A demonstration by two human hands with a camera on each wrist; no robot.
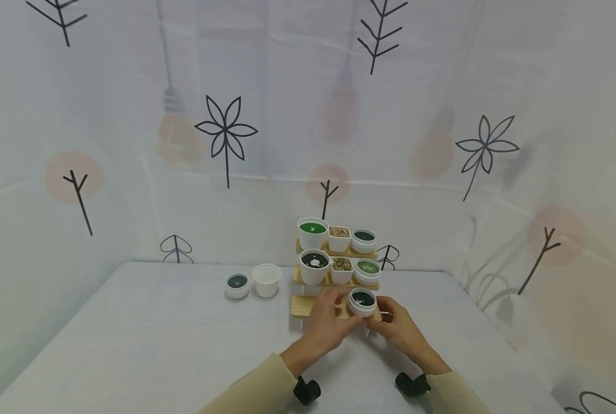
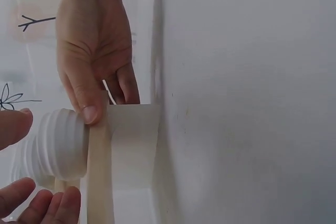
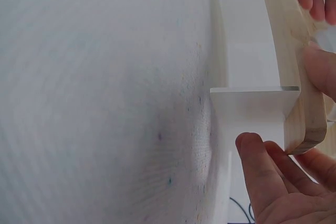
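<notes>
Jar (image 1: pixel 362 309), white with dark contents, stood upright on the front shelf (image 1: pixel 302 307), toward its right end, between the two hands.

Left hand (image 1: pixel 324 322): thumb and fingers spread wide on either side of the jar, thumb toward the near side, fingers to the left and behind. Whether any fingertip touched the jar, I could not tell; in the left wrist view it sat just beyond them.

Right hand (image 1: pixel 398 329): gripped the shelf's right end, thumb against the wooden edge, fingers bent round the end and below, near the white leg (image 3: pixel 254 106). Jar just beside that thumb.

Behind, the middle shelf (image 1: pixel 297 276) carried a dark-filled tub (image 1: pixel 315 271), a box of greenish bits (image 1: pixel 342 273) and a green-filled jar (image 1: pixel 367 275). The back shelf bore a green-filled tub (image 1: pixel 312 234), a box of pale bits (image 1: pixel 339 239) and another dark-filled jar (image 1: pixel 363 242).

Left on the table (image 1: pixel 132 345): small pot (image 1: pixel 237 287), white cup (image 1: pixel 266 280), side by side.
</notes>
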